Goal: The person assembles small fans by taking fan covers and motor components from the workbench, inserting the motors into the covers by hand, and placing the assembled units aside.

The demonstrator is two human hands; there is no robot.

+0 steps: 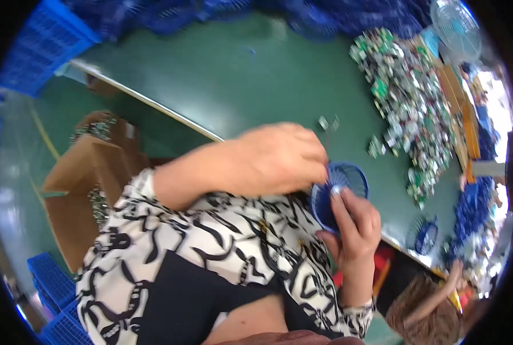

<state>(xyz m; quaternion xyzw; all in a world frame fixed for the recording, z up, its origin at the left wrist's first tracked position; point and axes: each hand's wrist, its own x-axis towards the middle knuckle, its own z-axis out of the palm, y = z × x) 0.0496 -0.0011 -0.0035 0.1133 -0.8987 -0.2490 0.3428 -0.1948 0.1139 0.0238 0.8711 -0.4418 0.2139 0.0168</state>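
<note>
A blue, round, slatted plastic part is in my right hand, near the table edge. My right thumb is at its lower rim, and its fingers press on its middle, where a small pale shiny piece shows at the fingertips. From the left, my left hand reaches across to the part's left side, blurred by motion. Its fingers are curled together at the rim, and whatever they hold is hidden. Two small silvery pieces lie on the green table just beyond.
A large pile of small silvery and green pieces spreads on the right. Blue slatted parts line the far edge. Blue crate stands upper left, cardboard boxes lower left. Another blue part and a person are at lower right.
</note>
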